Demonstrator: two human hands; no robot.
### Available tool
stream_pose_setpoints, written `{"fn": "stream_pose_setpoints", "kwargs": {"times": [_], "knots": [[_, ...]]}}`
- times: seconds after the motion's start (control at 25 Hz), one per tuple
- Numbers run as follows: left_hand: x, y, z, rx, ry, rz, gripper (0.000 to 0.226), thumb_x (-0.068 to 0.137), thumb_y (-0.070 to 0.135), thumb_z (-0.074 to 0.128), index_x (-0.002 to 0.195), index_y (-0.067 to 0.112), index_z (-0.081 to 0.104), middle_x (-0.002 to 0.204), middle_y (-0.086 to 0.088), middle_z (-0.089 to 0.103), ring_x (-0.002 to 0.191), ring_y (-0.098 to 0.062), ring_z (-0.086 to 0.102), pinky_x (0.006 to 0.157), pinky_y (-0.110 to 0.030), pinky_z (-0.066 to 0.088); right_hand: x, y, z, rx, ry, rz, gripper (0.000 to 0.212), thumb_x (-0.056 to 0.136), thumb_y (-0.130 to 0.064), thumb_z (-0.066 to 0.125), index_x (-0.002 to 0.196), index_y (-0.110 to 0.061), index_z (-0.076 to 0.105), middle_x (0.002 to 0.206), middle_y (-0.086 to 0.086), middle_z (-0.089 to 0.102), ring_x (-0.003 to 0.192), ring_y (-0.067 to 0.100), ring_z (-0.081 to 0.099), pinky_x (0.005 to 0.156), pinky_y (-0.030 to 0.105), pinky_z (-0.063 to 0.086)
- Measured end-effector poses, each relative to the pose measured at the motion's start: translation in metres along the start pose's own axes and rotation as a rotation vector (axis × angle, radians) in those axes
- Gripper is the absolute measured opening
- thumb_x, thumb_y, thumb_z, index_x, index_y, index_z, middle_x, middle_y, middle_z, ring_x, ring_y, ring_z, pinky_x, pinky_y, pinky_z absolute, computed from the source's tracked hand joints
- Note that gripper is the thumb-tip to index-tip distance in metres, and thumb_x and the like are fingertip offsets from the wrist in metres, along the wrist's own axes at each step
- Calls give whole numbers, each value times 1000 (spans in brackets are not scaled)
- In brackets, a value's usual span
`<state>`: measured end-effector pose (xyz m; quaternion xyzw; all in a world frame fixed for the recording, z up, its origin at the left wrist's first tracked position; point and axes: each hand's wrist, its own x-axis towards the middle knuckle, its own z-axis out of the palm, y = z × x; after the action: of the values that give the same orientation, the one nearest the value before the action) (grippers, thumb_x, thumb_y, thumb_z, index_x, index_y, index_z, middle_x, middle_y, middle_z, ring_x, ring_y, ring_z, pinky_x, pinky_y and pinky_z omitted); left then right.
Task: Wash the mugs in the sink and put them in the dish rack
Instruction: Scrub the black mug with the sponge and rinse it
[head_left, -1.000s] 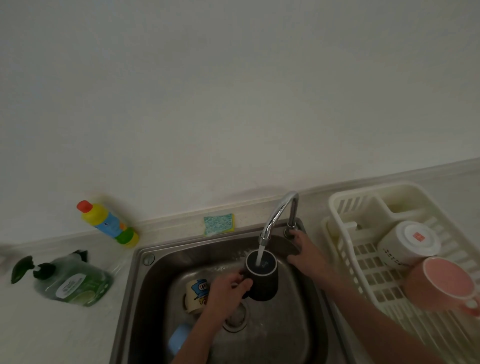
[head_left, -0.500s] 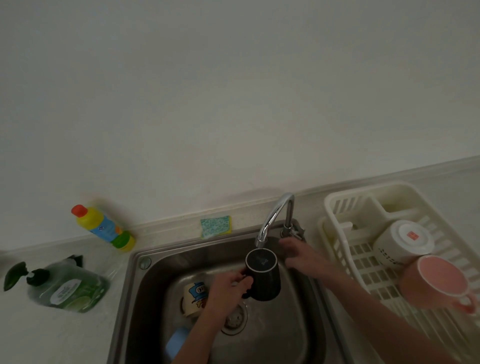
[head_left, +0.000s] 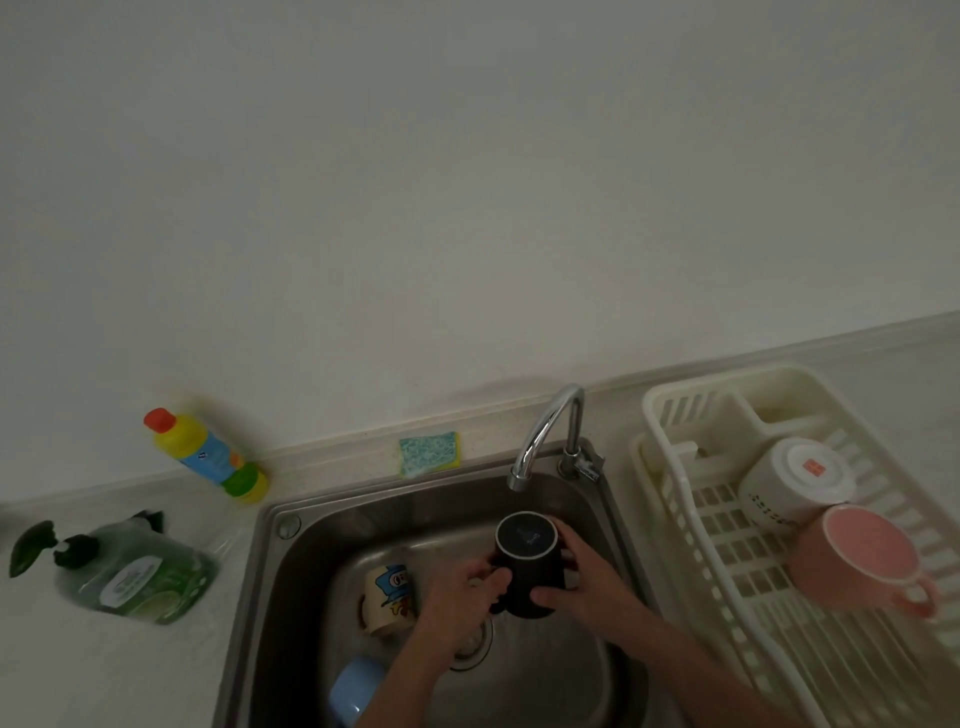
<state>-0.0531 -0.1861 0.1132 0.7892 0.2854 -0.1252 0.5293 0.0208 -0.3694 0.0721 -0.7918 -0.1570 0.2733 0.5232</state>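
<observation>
A black mug (head_left: 530, 564) is held upright over the steel sink (head_left: 322, 525), just below the tap (head_left: 545, 431). My left hand (head_left: 462, 597) grips its handle on the left side. My right hand (head_left: 587, 577) wraps around the mug's right wall. No water runs from the spout. A cream mug with a cartoon print (head_left: 389, 597) lies on its side in the basin, and a light blue mug (head_left: 356, 688) lies near the front left corner. In the white dish rack (head_left: 691, 519) a white mug (head_left: 795, 480) and a pink mug (head_left: 862, 561) rest.
A green-and-yellow sponge (head_left: 430, 453) sits on the ledge behind the sink. A yellow bottle with a red cap (head_left: 208, 457) leans against the wall on the left. A green dish soap pump bottle (head_left: 124, 569) lies on the counter at the far left.
The water stream stopped. My right hand left the tap handle and came down onto the black mug's side. The mug stayed in my left hand's grip below the spout.
</observation>
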Motion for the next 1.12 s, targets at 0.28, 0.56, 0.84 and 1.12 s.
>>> {"fn": "stream_pose_setpoints", "kwargs": {"times": [0.28,0.56,0.84,1.12], "knots": [[-8,-5,0,-17,-25,-89,12,94,26,63,93,17,70,93,0,74,87,-11,71,84,-35,60,-5,-11,9,-22,-55,-8,76,77,-1,78,122,-46,36,122,-26,50,108,-27,46,85,1,40],[-22,-3,4,-51,5,-29,19,96,26,60,83,15,66,88,-2,72,87,-17,69,78,-24,55,-18,-15,16,104,-117,77,75,76,-5,82,133,-31,40,124,-14,56,106,-6,54,76,5,47],[-50,6,-15,-474,-88,5,14,94,9,59,107,4,59,116,-14,67,107,-29,67,85,-57,57,-32,-33,-14,138,-171,-2,86,57,-26,93,132,-31,49,127,-10,62,120,10,58,92,25,54],[-75,36,-4,-416,-377,204,48,91,2,64,135,14,50,137,-7,56,119,-32,61,87,-55,56,-73,-57,-66,85,-159,-114,80,60,-15,92,127,-27,49,125,-9,64,121,9,59,103,41,49]]}}
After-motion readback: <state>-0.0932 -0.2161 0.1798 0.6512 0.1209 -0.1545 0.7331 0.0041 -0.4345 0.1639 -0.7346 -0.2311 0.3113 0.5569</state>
